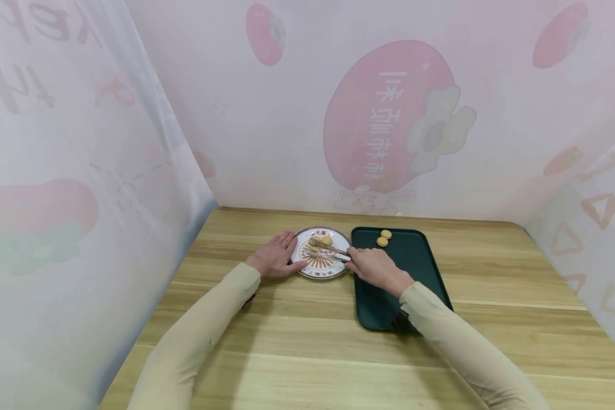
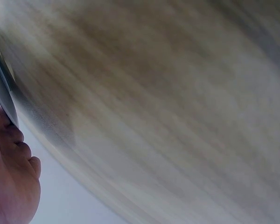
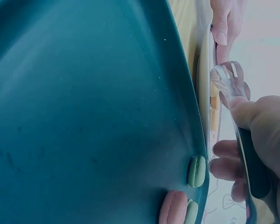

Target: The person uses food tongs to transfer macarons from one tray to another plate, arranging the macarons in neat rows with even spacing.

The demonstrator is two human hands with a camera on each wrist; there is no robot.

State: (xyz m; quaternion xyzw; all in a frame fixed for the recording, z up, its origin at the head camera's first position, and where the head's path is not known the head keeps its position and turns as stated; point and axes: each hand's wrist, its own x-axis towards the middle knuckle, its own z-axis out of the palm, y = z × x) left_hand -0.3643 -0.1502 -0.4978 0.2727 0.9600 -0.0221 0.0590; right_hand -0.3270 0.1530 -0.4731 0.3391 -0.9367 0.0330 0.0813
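My right hand (image 1: 378, 267) grips a pair of metal tongs (image 1: 333, 254), also visible in the right wrist view with a dark handle. The tongs' tips reach over a round white plate (image 1: 322, 275) with printed rays and lettering. Small yellowish macarons (image 1: 327, 241) sit on the plate near the tips; I cannot tell whether the tongs pinch one. My left hand (image 1: 277, 255) lies at the plate's left rim, fingers extended and thumb along its near edge. In the left wrist view only the curled edge of that hand (image 2: 16, 172) shows.
Right of the plate lies a dark green tray (image 1: 374, 307), partly under my right forearm. Macarons (image 1: 386, 234) rest at its far end; the right wrist view shows a green macaron (image 3: 196, 171) and a pink macaron (image 3: 173, 207). Printed cloth (image 1: 287, 142) hangs behind the wooden table (image 1: 287, 364).
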